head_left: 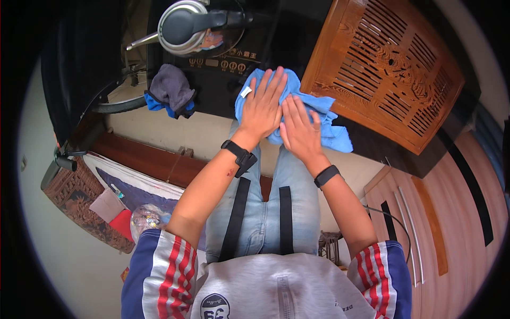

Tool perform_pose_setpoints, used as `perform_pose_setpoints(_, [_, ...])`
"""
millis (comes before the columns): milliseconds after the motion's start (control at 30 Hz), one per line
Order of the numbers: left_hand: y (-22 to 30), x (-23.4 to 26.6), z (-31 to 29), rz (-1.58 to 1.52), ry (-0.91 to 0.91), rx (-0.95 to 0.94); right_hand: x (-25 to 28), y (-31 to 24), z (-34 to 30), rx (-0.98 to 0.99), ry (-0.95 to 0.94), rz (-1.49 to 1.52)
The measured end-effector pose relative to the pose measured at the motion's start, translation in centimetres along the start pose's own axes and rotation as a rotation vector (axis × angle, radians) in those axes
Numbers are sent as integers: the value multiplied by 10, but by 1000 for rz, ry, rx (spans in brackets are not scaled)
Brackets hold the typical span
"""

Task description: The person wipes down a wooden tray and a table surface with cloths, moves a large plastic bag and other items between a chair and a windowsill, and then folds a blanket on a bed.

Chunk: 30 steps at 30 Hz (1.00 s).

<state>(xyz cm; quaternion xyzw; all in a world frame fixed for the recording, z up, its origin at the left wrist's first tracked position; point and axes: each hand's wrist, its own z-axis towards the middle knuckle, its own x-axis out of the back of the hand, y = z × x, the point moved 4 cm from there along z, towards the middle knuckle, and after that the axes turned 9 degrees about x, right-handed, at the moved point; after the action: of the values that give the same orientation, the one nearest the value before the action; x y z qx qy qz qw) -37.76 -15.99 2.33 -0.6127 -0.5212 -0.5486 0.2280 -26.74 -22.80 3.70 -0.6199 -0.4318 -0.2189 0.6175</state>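
Observation:
A light blue cloth with a small white tag lies bunched at the front edge of a glossy black surface, and one end trails to the right over the edge. My left hand rests flat on its left part, fingers stretched out and close together. Right beside it, my right hand also lies on the cloth, fingers extended and thumb apart. The hands touch or nearly touch at their inner sides. Under the palms, the cloth's folds are hidden. Neither hand grips anything.
A metal kettle with a black handle stands on a black cooktop at the far left. Left of the cloth sits a crumpled grey-and-blue fabric item. A carved wooden slatted board fills the right. Below left, a carved wooden seat holds several things.

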Motion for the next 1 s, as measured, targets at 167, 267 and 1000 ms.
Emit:
perform_pose_setpoints(167, [13, 19, 76, 47, 149, -5, 37, 35, 65, 46, 146, -150])
perform_pose_setpoints(267, [16, 20, 123, 42, 245, 42, 56, 53, 103, 4, 251, -168])
perform_pose_setpoints(1000, [37, 39, 278, 5, 385, 254, 123, 158, 256, 94, 230, -245])
